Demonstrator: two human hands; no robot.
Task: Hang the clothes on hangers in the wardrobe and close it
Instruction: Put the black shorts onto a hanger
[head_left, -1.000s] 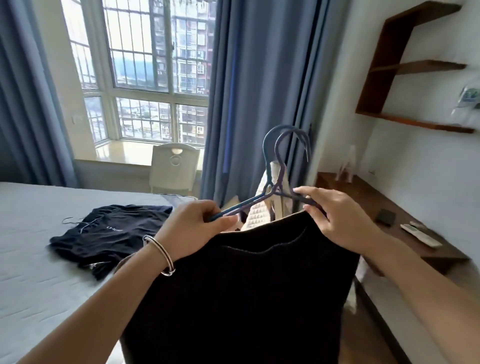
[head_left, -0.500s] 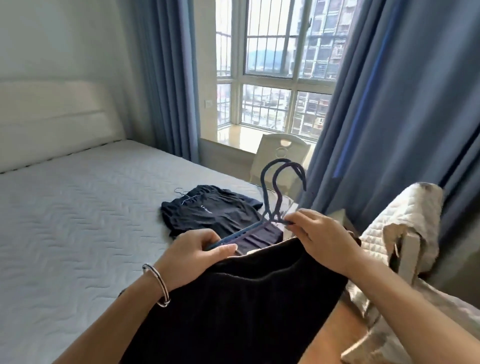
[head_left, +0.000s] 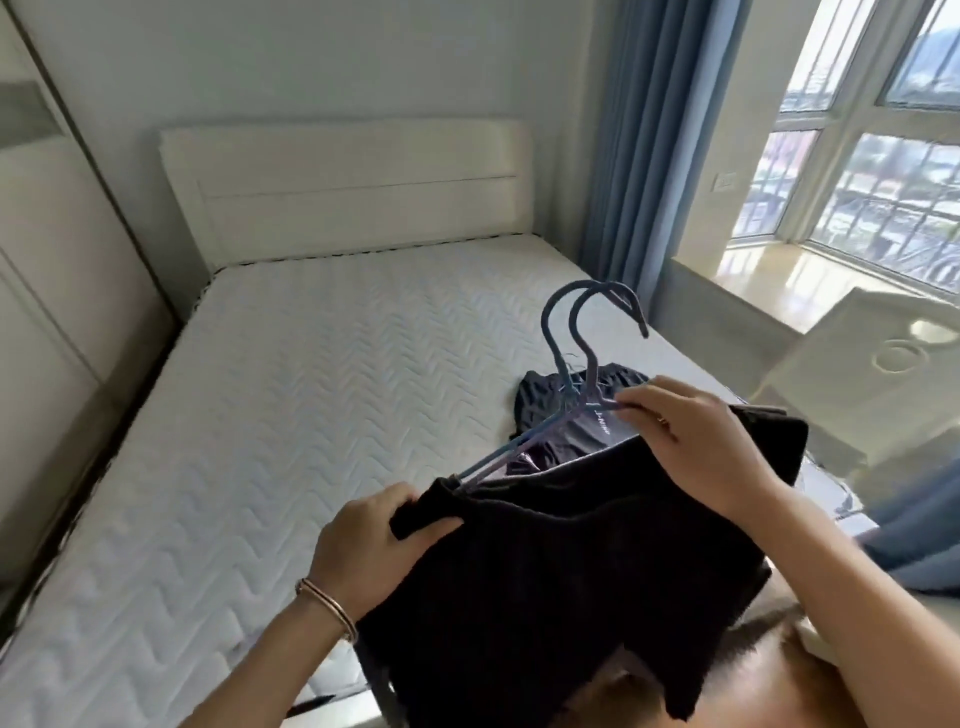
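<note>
I hold a black garment in front of me, draped over two blue hangers whose hooks stick up side by side. My left hand pinches the garment's left shoulder over the hanger's arm. At the neck of the hangers, my right hand grips hanger and cloth together. A second dark garment with small white lettering lies on the bed just behind the hangers. On the far left stands the wardrobe, pale panels with a dark frame; whether it stands open I cannot see.
A white quilted mattress fills the middle, with a cream headboard behind. Blue curtains hang beside a barred window. A white chair stands at the right, near the sill. Brown floor shows below the garment.
The view has swung left, from the desk and window to the bed, headboard and wardrobe. My left hand has slid from the bare hanger arm onto the garment's shoulder; both hands keep their hold.
</note>
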